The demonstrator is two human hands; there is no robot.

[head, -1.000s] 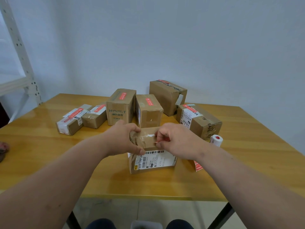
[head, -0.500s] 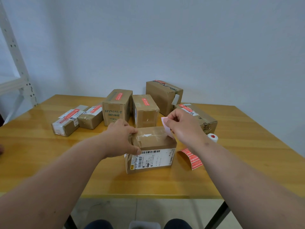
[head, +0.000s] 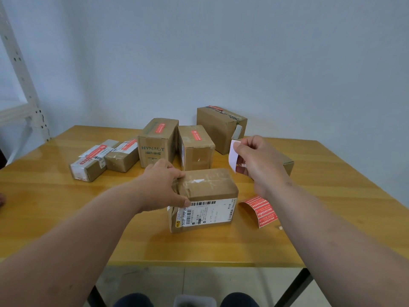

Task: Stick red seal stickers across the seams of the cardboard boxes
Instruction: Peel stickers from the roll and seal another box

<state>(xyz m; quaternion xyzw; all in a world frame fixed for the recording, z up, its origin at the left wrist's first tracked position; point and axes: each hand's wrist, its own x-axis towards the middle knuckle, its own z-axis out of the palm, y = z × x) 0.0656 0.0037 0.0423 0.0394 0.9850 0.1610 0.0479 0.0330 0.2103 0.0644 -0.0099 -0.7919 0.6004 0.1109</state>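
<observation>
One box (head: 204,197) on the near middle of the wooden table (head: 55,196) has no red seal yet, its taped seam running left to right across the top. A person's left hand (head: 162,185) grips the box's left end, thumb on the near face and fingers curled over the far edge. Raised just to the right of the box and above it, the right hand (head: 254,160) pinches a sticker (head: 233,155) between thumb and fingertips, pale back toward the camera and long side hanging roughly upright. The right hand is nearer the seam's right half; laying the sticker across it likely means coming down and left. A curled red sticker strip (head: 261,210) lies right of the box. Five sealed boxes (head: 194,147) stand farther back before a plain wall.
</observation>
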